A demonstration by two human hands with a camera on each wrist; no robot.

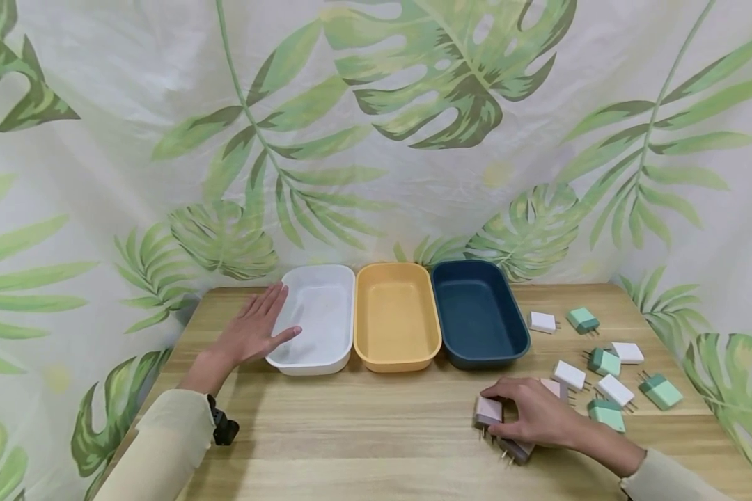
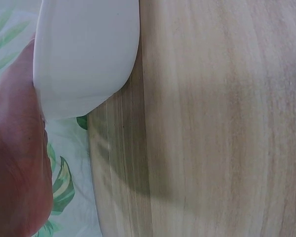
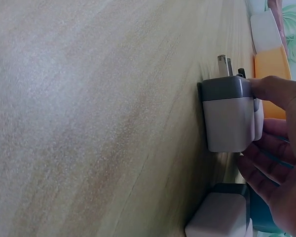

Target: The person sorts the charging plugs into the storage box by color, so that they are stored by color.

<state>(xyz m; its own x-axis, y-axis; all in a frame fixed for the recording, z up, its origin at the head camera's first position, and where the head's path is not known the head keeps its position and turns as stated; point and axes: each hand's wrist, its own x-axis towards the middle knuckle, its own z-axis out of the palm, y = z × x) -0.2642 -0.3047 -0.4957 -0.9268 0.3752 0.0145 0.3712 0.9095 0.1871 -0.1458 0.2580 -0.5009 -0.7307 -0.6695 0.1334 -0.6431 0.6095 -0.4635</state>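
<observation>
My left hand (image 1: 257,327) rests with spread fingers along the left side of the white tray (image 1: 316,316), its thumb over the rim. In the head view, my right hand (image 1: 535,412) pinches a pink-and-grey plug charger (image 1: 489,410) between thumb and fingers, prongs toward me. A second pink-and-grey charger (image 1: 517,451) lies below that hand; in the right wrist view this nearer charger (image 3: 229,118) partly hides the pinched one. Behind the hand shows a third pink-and-grey charger (image 1: 553,387), partly covered.
A yellow tray (image 1: 397,365) and a dark blue tray (image 1: 485,358) stand beside the white one at the table's back. Several white chargers (image 1: 569,375) and green chargers (image 1: 661,391) lie scattered at the right. A leaf-print cloth (image 1: 413,195) hangs behind the wooden table (image 1: 351,445).
</observation>
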